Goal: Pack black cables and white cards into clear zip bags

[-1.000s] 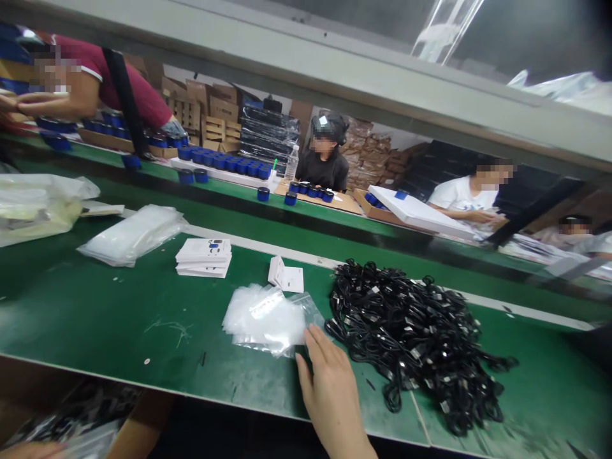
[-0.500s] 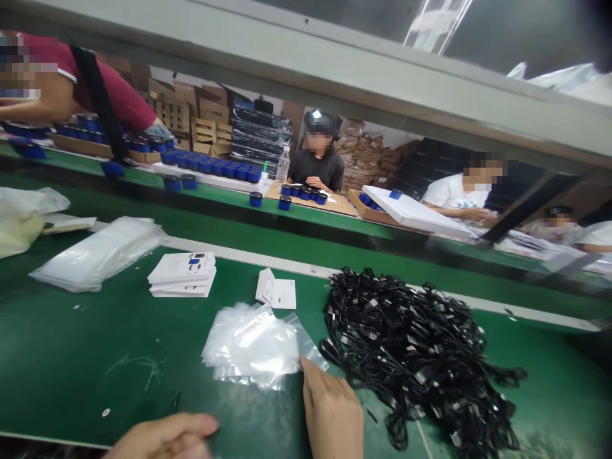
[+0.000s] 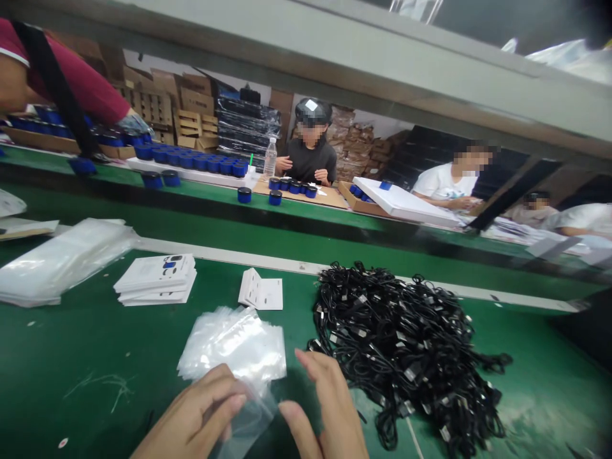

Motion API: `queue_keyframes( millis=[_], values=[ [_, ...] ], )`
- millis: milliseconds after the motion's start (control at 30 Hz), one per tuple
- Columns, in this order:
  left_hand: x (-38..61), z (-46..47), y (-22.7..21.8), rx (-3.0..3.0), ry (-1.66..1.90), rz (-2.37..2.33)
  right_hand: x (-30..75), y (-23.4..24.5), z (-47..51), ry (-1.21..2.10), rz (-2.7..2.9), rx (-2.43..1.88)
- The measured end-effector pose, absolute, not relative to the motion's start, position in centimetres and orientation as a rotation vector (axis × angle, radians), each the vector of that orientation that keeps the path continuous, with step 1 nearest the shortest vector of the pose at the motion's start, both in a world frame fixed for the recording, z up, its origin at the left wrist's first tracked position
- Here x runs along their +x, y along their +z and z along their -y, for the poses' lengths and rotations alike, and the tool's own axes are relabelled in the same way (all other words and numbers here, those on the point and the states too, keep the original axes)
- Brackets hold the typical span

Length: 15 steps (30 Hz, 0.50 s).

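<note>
My left hand (image 3: 198, 411) is closed on a clear plastic bag (image 3: 255, 414), pinching it between thumb and fingers near the bottom of the view. Just right of that bag, my right hand (image 3: 325, 401) has its thumb and fingers apart and holds nothing. Beyond both hands lies a spread pile of clear plastic bags (image 3: 239, 344) on the green table. A large heap of black USB cables (image 3: 401, 344) lies to the right of my right hand. Behind the bag pile stand a few folded white leaflets (image 3: 268, 293).
A stack of printed white booklets (image 3: 157, 277) and a bundle of larger plastic bags (image 3: 71, 255) lie on the left. Across the raised ledge stand several blue jars with black lids (image 3: 191, 158). Co-workers (image 3: 313, 153) sit or lean beyond it. A grey beam (image 3: 306, 57) crosses overhead.
My left hand has moved right and up and now holds a clear bag. My right hand has come off the pile's edge and opened. The view has shifted slightly.
</note>
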<state>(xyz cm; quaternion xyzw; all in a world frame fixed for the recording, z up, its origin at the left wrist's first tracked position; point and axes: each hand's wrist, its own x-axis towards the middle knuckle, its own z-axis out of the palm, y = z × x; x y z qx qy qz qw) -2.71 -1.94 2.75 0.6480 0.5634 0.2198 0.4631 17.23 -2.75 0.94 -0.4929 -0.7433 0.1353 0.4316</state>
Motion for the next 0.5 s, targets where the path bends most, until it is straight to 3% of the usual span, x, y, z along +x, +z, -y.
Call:
queue_keyframes(
  millis=[233, 500],
  values=[
    [-4.0, 1.7, 3.4, 1.696, 0.444, -1.39, 16.3, 1.5, 1.5, 1.061, 2.008, -1.076],
    [-3.6, 2.5, 2.4, 1.773, 0.926, -1.831, 15.5, 0.3, 1.7, 0.988, 1.713, -1.226]
  ],
)
